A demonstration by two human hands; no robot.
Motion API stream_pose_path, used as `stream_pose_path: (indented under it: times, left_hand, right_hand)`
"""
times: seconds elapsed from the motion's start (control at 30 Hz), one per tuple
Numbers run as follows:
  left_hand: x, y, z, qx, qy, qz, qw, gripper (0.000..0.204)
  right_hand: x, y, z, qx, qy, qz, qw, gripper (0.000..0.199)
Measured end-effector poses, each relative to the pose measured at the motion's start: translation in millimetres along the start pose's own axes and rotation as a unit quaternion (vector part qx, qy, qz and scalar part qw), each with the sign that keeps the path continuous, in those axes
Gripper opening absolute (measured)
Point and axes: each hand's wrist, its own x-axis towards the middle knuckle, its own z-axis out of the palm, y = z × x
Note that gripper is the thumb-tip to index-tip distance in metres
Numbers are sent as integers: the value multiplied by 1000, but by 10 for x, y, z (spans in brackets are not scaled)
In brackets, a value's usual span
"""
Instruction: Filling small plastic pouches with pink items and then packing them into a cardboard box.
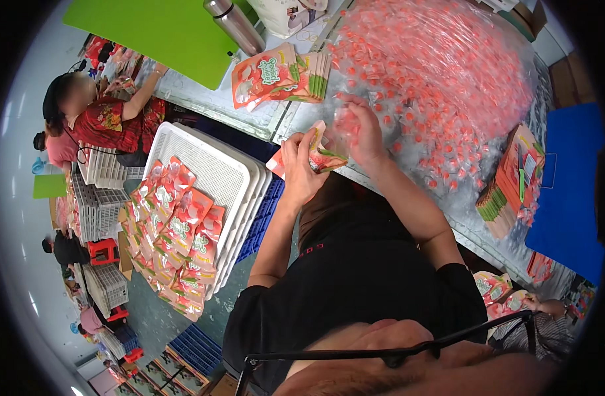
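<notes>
Head: pouch [319, 155] btwn L hand [301, 168], R hand [363, 132]

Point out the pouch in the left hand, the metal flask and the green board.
pouch [323, 158], head view, lower printed face.
metal flask [236, 25], head view, mid body.
green board [160, 30], head view, centre.

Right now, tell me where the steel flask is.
In the head view the steel flask lies top centre on the table, between the green board and a white bag, above the orange pouch stack.
</notes>
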Motion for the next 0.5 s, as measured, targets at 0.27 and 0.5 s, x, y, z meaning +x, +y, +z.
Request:
stream_pose_path:
  times: [0.27, 0.5]
  left_hand:
    - [47, 54, 82, 5, 22, -3, 1000, 97]
    - [53, 89, 158, 4, 4, 5, 1000, 101]
  right_hand:
    - [-23, 155, -246, -223, -116, -94, 963, 14]
    - [-149, 27, -52, -415, -222, -243, 848, 22]
